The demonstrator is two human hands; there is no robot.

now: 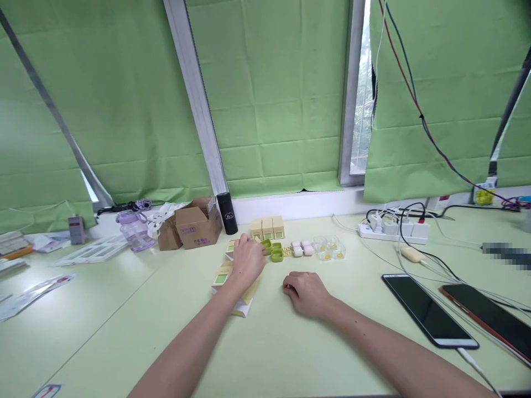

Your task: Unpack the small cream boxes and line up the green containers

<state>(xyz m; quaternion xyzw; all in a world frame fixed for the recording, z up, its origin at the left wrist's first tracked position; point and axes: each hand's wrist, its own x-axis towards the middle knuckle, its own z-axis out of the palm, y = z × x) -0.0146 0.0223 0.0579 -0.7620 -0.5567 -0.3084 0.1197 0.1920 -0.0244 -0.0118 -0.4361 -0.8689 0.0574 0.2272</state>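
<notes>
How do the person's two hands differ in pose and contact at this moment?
The left hand stretches forward, fingertips at the green cases; the right hand lies nearer the body. The left hand's fingers reach out, the right hand's are curled on the bare table. Both are palm down.

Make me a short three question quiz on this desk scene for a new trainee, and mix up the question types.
1. True or false: the left hand is at the green cases.
2. Which stands just behind the green cases? A the purple bottle; B the row of small boxes; C the power strip.
3. How many phones lie on the table to the right of the right hand?

Key: 1 true. 2 B. 3 two.
</notes>
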